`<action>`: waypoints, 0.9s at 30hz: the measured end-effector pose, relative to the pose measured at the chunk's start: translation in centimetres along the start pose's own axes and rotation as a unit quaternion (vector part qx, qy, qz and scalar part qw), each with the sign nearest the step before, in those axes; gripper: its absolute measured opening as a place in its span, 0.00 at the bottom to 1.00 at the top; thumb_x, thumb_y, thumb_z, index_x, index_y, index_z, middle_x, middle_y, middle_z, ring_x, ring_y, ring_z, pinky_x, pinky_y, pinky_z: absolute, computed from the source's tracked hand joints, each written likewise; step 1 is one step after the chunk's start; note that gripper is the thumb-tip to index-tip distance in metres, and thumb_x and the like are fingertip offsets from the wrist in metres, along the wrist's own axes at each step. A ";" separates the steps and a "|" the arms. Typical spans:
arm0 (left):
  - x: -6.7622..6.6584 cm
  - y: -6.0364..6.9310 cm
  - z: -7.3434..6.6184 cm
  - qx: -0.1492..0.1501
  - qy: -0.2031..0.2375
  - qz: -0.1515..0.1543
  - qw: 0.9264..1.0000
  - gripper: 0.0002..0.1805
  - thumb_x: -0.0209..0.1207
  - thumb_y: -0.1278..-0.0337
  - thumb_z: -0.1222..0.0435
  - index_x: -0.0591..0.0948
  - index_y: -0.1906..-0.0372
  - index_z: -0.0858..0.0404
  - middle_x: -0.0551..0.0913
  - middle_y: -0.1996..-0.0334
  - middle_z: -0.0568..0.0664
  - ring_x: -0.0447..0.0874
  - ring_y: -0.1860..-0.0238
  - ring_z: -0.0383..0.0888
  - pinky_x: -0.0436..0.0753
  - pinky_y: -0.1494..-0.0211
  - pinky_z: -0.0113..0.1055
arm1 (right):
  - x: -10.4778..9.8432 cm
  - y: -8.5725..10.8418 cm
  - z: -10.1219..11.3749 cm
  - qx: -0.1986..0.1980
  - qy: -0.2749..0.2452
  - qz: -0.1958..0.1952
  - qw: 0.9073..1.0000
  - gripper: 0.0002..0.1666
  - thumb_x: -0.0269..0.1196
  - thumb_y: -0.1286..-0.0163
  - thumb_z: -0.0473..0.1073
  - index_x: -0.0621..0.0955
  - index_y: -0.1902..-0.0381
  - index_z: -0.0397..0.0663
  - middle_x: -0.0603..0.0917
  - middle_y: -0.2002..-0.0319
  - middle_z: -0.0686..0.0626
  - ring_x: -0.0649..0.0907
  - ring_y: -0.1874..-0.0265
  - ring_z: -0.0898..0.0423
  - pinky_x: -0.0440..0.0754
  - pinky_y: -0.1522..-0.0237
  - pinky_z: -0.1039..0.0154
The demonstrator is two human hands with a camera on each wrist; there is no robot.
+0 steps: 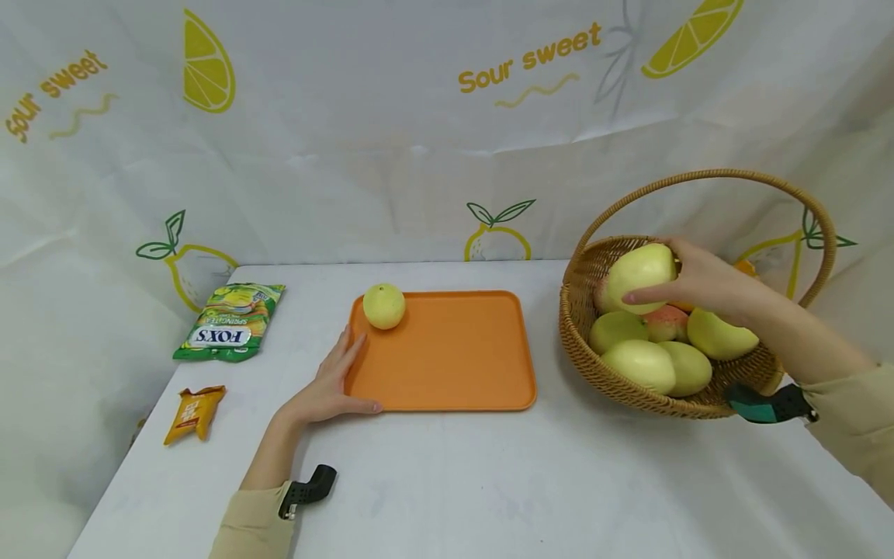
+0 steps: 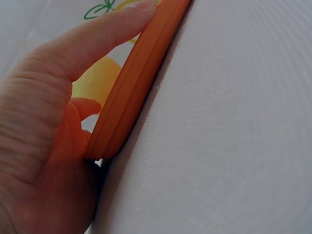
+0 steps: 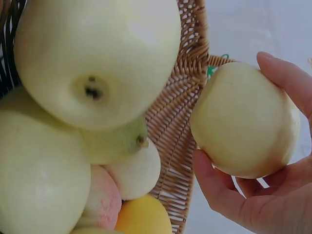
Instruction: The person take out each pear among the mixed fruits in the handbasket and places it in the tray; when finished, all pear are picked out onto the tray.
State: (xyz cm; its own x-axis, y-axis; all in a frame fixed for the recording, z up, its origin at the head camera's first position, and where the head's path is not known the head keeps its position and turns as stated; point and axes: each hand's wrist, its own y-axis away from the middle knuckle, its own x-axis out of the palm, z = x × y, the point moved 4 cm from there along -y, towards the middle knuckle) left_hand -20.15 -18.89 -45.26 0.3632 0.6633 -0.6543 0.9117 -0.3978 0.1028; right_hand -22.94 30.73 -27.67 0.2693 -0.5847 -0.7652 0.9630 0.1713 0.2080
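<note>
At the basket on the right, my right hand (image 1: 708, 283) holds a large pale yellow-green melon (image 1: 639, 276) between thumb and fingers. In the right wrist view this melon (image 3: 243, 119) is beside the woven wall, above the table. The wicker basket (image 1: 571, 330) contains several pale green fruits and a pinkish peach (image 1: 666, 323). On the left, my left hand (image 1: 330, 392) touches the front left corner of an orange tray (image 1: 447, 357), fingers spread along its side and thumb along its front edge. A round pale fruit (image 1: 383, 307) sits in the tray's back left corner.
A green FOX'S candy bag (image 1: 230, 322) lies left of the tray, with a small orange packet (image 1: 195, 414) in front of it. The basket's tall handle (image 1: 705, 175) arches over the fruit. A printed white cloth (image 1: 391, 194) hangs behind the table.
</note>
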 end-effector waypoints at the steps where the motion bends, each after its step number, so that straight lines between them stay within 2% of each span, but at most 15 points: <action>1: 0.0 0.0 0.0 0.000 -0.001 0.000 1.000 0.65 0.75 0.60 0.48 0.45 0.21 0.56 0.27 0.23 0.54 0.27 0.25 0.61 0.41 0.32 0.69 | 0.1 0.1 0.1 0.002 -0.005 0.001 1.000 0.63 0.69 0.38 0.55 0.44 0.25 0.33 0.66 0.39 0.30 0.71 0.43 0.35 0.71 0.47 0.42; 3: 0.0 -0.1 0.0 0.001 -0.002 0.000 1.000 0.66 0.75 0.60 0.47 0.45 0.21 0.56 0.27 0.23 0.53 0.27 0.25 0.61 0.41 0.32 0.69 | 0.4 0.3 0.2 0.006 -0.014 0.005 1.000 0.64 0.69 0.37 0.55 0.40 0.24 0.35 0.64 0.37 0.28 0.67 0.40 0.33 0.67 0.45 0.36; 7: 0.0 -0.1 0.0 -0.002 -0.003 0.001 1.000 0.66 0.75 0.60 0.47 0.45 0.21 0.56 0.27 0.23 0.53 0.27 0.24 0.61 0.40 0.32 0.69 | 0.9 0.7 0.7 0.004 -0.029 0.011 1.000 0.66 0.69 0.37 0.55 0.37 0.23 0.38 0.59 0.33 0.27 0.62 0.36 0.30 0.62 0.42 0.31; 15: -0.1 0.0 0.0 -0.005 -0.003 0.001 1.000 0.65 0.74 0.60 0.47 0.45 0.21 0.55 0.28 0.23 0.54 0.27 0.25 0.61 0.41 0.32 0.69 | 2.1 1.6 2.3 0.001 -0.024 0.001 1.000 0.63 0.70 0.40 0.59 0.45 0.23 0.43 0.70 0.40 0.35 0.71 0.43 0.38 0.71 0.47 0.41; 21: -0.1 0.0 0.1 -0.005 -0.003 0.002 1.000 0.65 0.74 0.60 0.47 0.45 0.21 0.54 0.28 0.23 0.54 0.27 0.24 0.60 0.41 0.32 0.69 | 3.2 1.6 3.7 -0.004 -0.038 -0.006 0.999 0.64 0.71 0.41 0.60 0.46 0.23 0.43 0.71 0.41 0.34 0.73 0.45 0.40 0.73 0.50 0.46; 27: -0.1 -0.1 0.1 -0.002 -0.002 0.003 1.000 0.65 0.75 0.60 0.47 0.45 0.21 0.54 0.28 0.23 0.55 0.27 0.24 0.60 0.41 0.31 0.68 | 4.7 1.6 5.0 -0.018 -0.060 -0.013 0.998 0.58 0.72 0.43 0.60 0.54 0.26 0.49 0.72 0.42 0.37 0.75 0.48 0.42 0.75 0.51 0.49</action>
State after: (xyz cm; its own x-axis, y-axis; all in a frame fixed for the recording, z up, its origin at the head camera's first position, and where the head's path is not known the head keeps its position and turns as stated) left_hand -20.25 -18.96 -45.27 0.3672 0.6588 -0.6566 0.9106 -0.3986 0.1093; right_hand -20.11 24.26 -27.88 0.2459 -0.6792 -0.6915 0.9692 0.1826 0.1653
